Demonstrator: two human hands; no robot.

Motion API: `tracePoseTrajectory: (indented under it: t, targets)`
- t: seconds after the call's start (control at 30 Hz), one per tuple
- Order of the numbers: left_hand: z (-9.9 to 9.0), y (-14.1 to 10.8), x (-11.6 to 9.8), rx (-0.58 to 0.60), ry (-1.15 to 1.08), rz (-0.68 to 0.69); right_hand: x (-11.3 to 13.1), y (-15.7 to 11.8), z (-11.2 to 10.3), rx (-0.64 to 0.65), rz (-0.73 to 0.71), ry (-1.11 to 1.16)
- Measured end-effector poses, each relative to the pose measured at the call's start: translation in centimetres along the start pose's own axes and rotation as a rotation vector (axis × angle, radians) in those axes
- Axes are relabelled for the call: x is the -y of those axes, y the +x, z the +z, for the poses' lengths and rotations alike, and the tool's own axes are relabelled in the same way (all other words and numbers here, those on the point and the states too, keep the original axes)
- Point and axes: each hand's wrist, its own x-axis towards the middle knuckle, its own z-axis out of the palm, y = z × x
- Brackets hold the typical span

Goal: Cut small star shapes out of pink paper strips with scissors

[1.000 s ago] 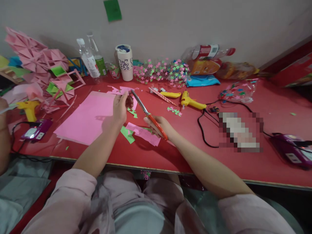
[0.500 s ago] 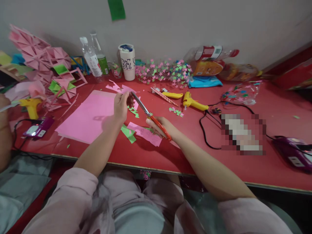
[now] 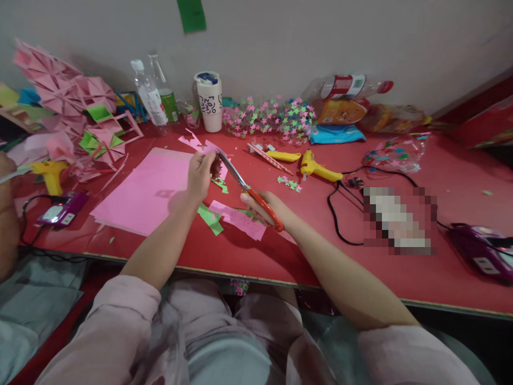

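Observation:
My left hand (image 3: 201, 174) is closed on a cut pink paper piece (image 3: 192, 140), whose jagged strips stick out above the fingers. The red-handled scissors (image 3: 262, 207) are in my right hand (image 3: 266, 208), fingers wrapped round the handles. Their blades point up and left, with the tips right beside my left fingertips. Below the hands lie a pink paper strip (image 3: 240, 220) and green paper scraps (image 3: 210, 219). Large pink sheets (image 3: 140, 192) lie to the left of my left hand. Small paper stars (image 3: 289, 183) rest to the right of the blades.
A yellow glue gun (image 3: 319, 168), a yellow cutter (image 3: 284, 156) and a black cable (image 3: 332, 214) lie at right. Behind stand a white cup (image 3: 210, 101), bottles (image 3: 151, 99) and star-filled containers (image 3: 276, 117). Another person's arm (image 3: 7, 219) is at the far left.
The pink paper piece in my left hand has shifted and tilted slightly. The scissors have moved a little to the right at their tips.

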Motion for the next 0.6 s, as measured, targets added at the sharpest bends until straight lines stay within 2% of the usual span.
tracePoseTrajectory:
  t: [0.4,0.6]
  targets:
    - [-0.09,0.1,-0.34,-0.053,0.002,-0.072,0.84,-0.31,-0.21,-0.039,0.049,-0.018]
    - [-0.01,0.03,-0.43,-0.014,-0.06,-0.069,0.52,-0.09,-0.25,-0.044,0.03,-0.007]
